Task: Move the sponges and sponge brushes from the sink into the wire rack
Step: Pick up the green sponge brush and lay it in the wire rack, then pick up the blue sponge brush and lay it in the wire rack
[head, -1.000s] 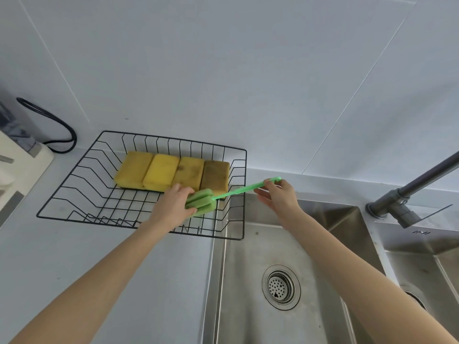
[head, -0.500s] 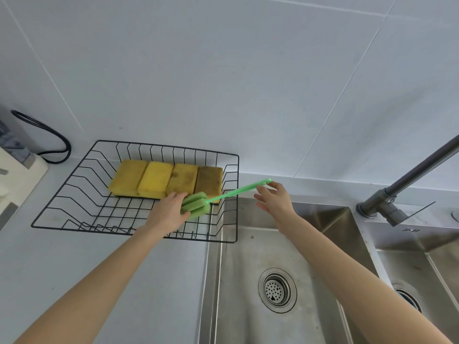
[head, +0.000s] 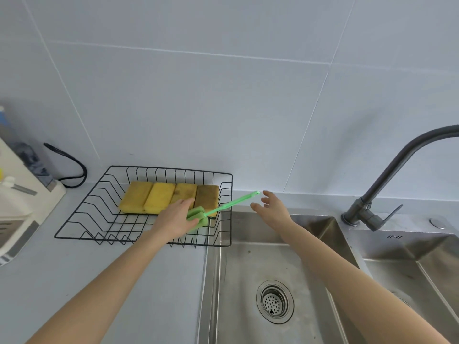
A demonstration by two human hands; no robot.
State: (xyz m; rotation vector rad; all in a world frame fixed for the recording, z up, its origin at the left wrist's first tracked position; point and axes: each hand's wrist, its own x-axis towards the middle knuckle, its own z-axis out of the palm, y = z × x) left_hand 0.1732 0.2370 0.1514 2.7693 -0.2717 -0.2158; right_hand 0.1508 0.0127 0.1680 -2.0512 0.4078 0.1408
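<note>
**Green sponge brush held over the wire rack, right hand free of its handle**

The grey countertop (head: 74, 281) fills the view's left half, from 7 to 9 o'clock, under a pale tiled wall (head: 223, 95). A stainless double sink (head: 238, 281) takes the lower right, from 3 to 6 o'clock; its left basin is bare metal around a round drain strainer (head: 275, 301) at about 5 o'clock. A dark grey faucet (head: 387, 180) arcs up at 3 o'clock from the ledge between the basins.

The black wire rack (head: 82, 219) sits on the counter just left of the sink, left of centre. Four sponges lie side by side along its far edge, touching one another: three yellow sponges (head: 149, 197) and, at the right end, a brownish sponge (head: 206, 197).

The left hand (head: 173, 220) reaches into the rack's right part and grips the green foam head of the sponge brush (head: 198, 217), fingers wrapped around it. The brush's thin green handle slants up towards 2 o'clock, crossing the rack's right rim, with its tip over the sink's back ledge. The right hand (head: 273, 209) hovers above the left basin's back edge, fingers spread and loose, holding nothing; its fingertips are just beside the handle's tip, and a narrow gap shows between them.

At 9 o'clock a white appliance (head: 22, 194) stands at the frame edge, with a black cable (head: 77, 167) looped behind it against the wall.
</note>
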